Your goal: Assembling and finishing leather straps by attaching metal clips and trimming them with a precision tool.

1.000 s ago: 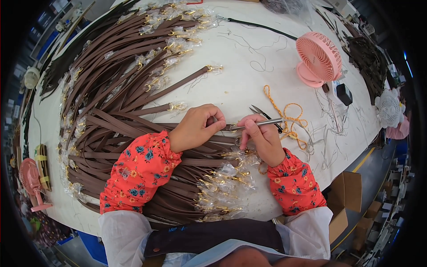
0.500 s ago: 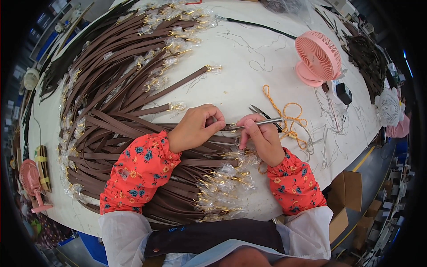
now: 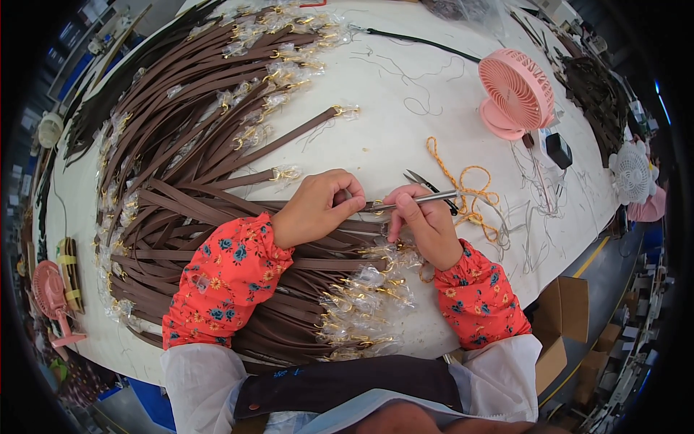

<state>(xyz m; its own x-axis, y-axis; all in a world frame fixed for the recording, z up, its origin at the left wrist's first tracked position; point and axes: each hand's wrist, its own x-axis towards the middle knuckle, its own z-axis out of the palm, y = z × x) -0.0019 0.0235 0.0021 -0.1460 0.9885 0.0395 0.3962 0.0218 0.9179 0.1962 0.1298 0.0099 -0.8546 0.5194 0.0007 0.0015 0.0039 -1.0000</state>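
Grip of your right hand (image 3: 430, 228) holds a slim silver metal tool (image 3: 437, 196), while your left hand (image 3: 318, 207) pinches a flat brown strap (image 3: 369, 207), likely to steady its gold-coloured metal ring (image 3: 378, 204) between both hands.

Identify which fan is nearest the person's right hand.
The pink fan at upper right, beside the black block, is nearest the right hand; the other pink fan is at far left, and the white fan sits farther right.
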